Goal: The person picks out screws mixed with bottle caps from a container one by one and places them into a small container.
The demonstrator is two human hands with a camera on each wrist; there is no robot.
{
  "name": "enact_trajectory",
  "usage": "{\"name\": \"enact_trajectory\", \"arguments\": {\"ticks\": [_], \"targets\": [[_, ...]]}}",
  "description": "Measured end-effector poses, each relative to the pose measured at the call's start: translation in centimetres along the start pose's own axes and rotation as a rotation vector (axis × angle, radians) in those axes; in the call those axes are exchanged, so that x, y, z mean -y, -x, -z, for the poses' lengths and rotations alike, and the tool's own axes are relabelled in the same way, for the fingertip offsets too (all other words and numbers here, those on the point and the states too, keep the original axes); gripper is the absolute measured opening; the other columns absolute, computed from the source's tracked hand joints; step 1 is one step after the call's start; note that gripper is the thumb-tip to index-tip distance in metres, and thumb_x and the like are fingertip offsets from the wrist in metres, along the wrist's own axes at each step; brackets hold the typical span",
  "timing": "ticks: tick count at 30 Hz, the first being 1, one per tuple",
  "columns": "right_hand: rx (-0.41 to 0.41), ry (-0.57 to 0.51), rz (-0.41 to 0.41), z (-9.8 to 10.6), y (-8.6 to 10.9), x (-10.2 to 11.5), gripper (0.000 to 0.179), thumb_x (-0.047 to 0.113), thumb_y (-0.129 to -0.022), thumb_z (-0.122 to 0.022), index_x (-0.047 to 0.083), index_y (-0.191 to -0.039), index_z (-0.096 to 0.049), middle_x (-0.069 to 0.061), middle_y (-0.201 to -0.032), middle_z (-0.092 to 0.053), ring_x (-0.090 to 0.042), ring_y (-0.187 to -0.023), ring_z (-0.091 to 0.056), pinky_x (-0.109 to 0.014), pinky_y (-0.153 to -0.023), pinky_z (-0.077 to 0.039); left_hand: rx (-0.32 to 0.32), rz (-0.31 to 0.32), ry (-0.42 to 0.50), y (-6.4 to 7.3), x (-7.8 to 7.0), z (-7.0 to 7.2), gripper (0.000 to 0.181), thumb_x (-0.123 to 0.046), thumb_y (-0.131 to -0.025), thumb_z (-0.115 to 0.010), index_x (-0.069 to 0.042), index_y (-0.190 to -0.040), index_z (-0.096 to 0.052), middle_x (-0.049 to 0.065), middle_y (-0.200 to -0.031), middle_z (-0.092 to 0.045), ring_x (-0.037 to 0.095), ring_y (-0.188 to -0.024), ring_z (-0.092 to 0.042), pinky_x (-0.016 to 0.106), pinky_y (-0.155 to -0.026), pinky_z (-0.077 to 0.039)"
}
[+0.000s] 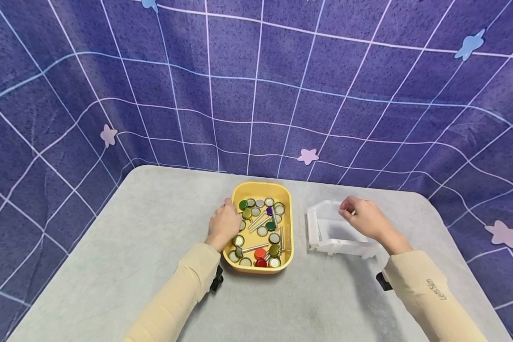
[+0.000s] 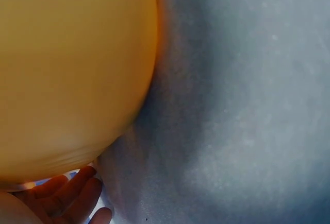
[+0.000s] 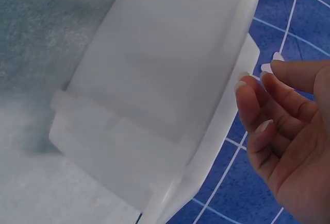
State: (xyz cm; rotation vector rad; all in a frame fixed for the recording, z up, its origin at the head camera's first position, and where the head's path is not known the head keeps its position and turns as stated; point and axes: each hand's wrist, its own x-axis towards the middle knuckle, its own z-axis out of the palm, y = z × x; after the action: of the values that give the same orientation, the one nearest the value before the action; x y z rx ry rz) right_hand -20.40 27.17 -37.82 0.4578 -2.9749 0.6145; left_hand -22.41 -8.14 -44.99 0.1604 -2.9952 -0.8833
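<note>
A yellow plastic bin [image 1: 292, 237] holds many crown bottle caps and several metal pins, some lying across each other. My left hand [image 1: 225, 224] grips the bin's left side at the rim. In the left wrist view, the fingers [image 2: 77, 193] of that hand lie against the outer wall of the bin [image 2: 72, 80]. My right hand [image 1: 365, 219] hovers over a white plastic bin [image 1: 346, 247] that stands to the right of the yellow one. Its fingers [image 3: 250, 105] are loosely bent, thumb near the fingertips, with nothing between them in the right wrist view.
Both bins stand on a grey table [image 1: 154, 228]. Behind it and at the sides hangs a purple-blue cloth [image 1: 231, 95] with a grid of lines and stars.
</note>
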Motion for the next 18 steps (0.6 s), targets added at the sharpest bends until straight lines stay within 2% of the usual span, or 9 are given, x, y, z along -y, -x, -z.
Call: {"name": "enact_trajectory", "arguments": {"ticks": [10,18], "targets": [[-0.001,-0.023,0.011,-0.1,-0.4,1.2,0.008,0.013,-0.092,-0.062,0.007,-0.093,-0.066,-0.006,-0.083,-0.073,-0.02,-0.077,-0.068,-0.043,-0.073,-0.053,0.014,0.015,0.011,0.0,-0.1,-0.1,0.03,-0.02,-0.096,-0.042,-0.002,-0.119,-0.048,0.017,-0.102,-0.066,0.04,-0.098,-0.066,0.052,-0.084,-0.052],[-0.02,-0.036,0.085,-1.2,-1.5,3.1,0.008,0.015,-0.091,-0.063,0.007,-0.091,-0.066,-0.002,-0.075,-0.069,-0.011,-0.067,-0.058,-0.033,-0.065,-0.048,0.009,0.012,-0.001,-0.1,0.1,-0.2,0.028,-0.02,-0.097,-0.041,-0.003,-0.117,-0.049,0.017,-0.102,-0.066,0.04,-0.097,-0.066,0.053,-0.083,-0.052]]}}
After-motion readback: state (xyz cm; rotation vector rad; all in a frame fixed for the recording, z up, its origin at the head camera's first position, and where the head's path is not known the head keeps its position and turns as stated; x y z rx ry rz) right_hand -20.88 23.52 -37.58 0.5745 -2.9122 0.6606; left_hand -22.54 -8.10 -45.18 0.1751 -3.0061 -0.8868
